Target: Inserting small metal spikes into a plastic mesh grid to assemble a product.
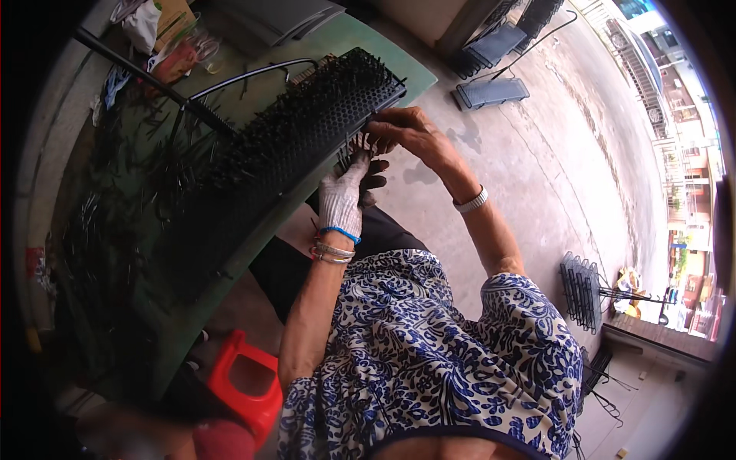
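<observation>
A long black perforated panel (337, 126) lies across the green table, with thick rows of thin black pegs (307, 100) standing up from it. My left hand (345, 192), in a white knitted glove with dark finger fronts, is beside the panel's near edge. Its fingers are closed around several thin dark strips (353, 146) that stick up past the fingertips. My bare right hand (410, 132) is at the panel's right end, just above the left. Its fingertips are pinched together by the panel edge and the strips; what they hold is too small to make out.
Loose black pieces (92, 222) are scattered over the green table (418, 73). A black metal rod (146, 73) crosses above it. Bags and a clear cup (203, 50) sit far left. A red stool (268, 410) stands below, near another person's blurred arm (138, 433). Dark racks (494, 93) lie on the floor.
</observation>
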The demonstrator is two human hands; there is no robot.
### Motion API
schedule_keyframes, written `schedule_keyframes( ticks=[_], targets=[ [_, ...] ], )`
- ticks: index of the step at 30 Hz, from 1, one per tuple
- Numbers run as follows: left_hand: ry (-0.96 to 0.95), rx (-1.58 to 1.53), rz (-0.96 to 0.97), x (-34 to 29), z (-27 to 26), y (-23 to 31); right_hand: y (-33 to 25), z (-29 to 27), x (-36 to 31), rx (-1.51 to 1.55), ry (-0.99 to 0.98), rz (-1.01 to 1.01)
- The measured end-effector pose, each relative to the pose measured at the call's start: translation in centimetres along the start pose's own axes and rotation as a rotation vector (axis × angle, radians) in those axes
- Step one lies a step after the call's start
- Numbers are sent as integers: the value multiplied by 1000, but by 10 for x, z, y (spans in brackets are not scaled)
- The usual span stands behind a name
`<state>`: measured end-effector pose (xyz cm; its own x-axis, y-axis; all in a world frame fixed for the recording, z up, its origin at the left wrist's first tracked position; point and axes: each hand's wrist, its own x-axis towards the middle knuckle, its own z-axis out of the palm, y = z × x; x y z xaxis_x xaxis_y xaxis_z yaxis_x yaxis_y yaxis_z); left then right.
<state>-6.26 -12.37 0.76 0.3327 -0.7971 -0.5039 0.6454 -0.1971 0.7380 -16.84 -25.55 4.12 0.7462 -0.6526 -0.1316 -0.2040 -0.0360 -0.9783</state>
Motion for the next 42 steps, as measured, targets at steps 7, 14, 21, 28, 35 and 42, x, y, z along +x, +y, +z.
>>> schedule_keyframes(
  ticks=[7,14,21,28,35,42],
  targets=[
    [-11,81,-1,-4,1,4,3,-8,0,59,-17,1],
    [-22,138,-19,-3,5,5,2,-17,-1,-2,-27,21],
    [-51,52,-35,3,8,5,2,-20,-5,-74,51,-76],
    [-69,91,-13,0,10,6,5,-18,-10,-27,117,-126],
    [-24,177,10,0,9,5,-7,-15,-14,78,81,-28],
    [-38,160,-13,2,11,3,-6,-19,-12,-76,67,9]
  ],
)
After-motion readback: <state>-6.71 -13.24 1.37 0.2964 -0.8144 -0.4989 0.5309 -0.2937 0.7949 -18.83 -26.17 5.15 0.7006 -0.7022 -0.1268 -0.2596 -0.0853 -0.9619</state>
